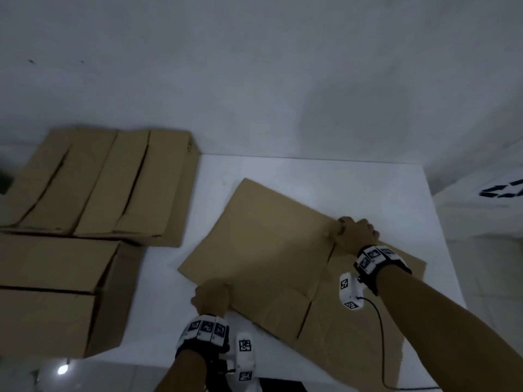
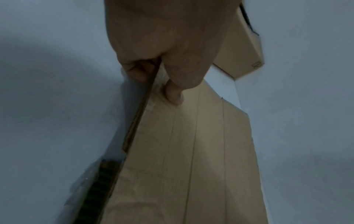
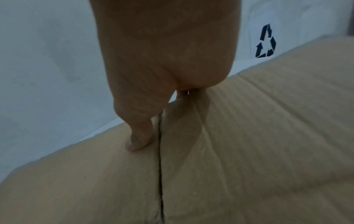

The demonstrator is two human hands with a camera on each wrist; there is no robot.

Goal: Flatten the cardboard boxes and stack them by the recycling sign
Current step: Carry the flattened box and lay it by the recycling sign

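Observation:
A flattened cardboard box (image 1: 268,250) lies at an angle on the white table (image 1: 339,176). My left hand (image 1: 212,294) pinches its near left edge, thumb (image 2: 173,94) on top and fingers (image 2: 138,72) underneath. My right hand (image 1: 349,229) grips the far right edge beside a flap slit, with the thumb (image 3: 139,139) pressed on the top face. The recycling sign (image 3: 266,41) is on the white wall just past the cardboard, and shows at the right edge as the sign (image 1: 503,190) in the head view.
Two cardboard boxes that still stand as boxes are on the left: one box (image 1: 113,188) at the back and another box (image 1: 56,292) nearer me. A black cable (image 1: 382,349) trails from my right wrist over the cardboard. A white wall rises behind the table.

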